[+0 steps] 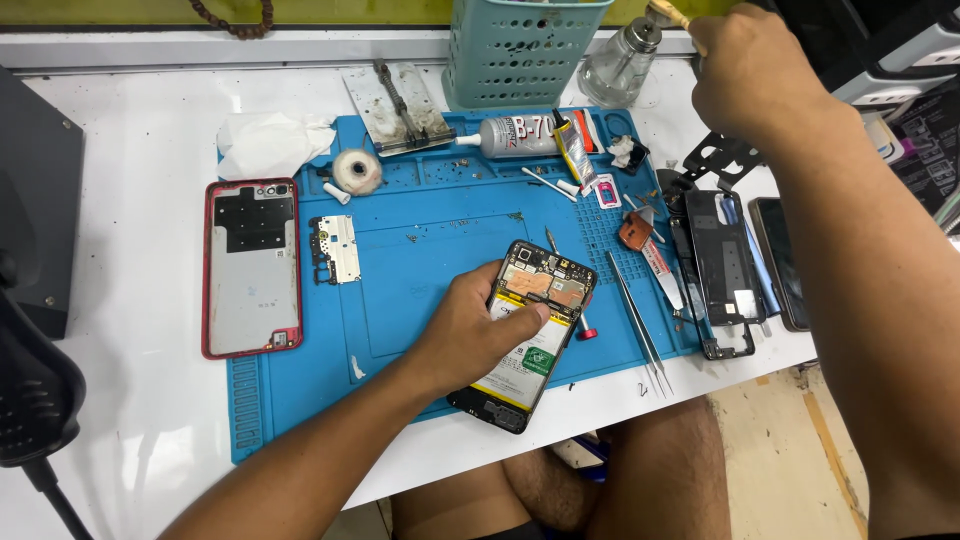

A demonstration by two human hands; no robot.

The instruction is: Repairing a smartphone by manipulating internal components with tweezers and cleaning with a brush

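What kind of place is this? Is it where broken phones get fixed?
Most likely a phone repair bench. The left hand holds an opened phone on a blue work mat, with tweezers and a glue tube nearby.

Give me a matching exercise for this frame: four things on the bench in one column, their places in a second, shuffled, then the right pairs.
Things:
1. Opened phone
2. Red back cover
3. Tweezers
4. Glass bottle

Places:
A. On the white table, left of the blue mat
B. Under the left hand, on the mat's front edge
C. At the back of the table, by the raised right hand
D. On the mat, right of the phone

Pairs: 1-B, 2-A, 3-D, 4-C
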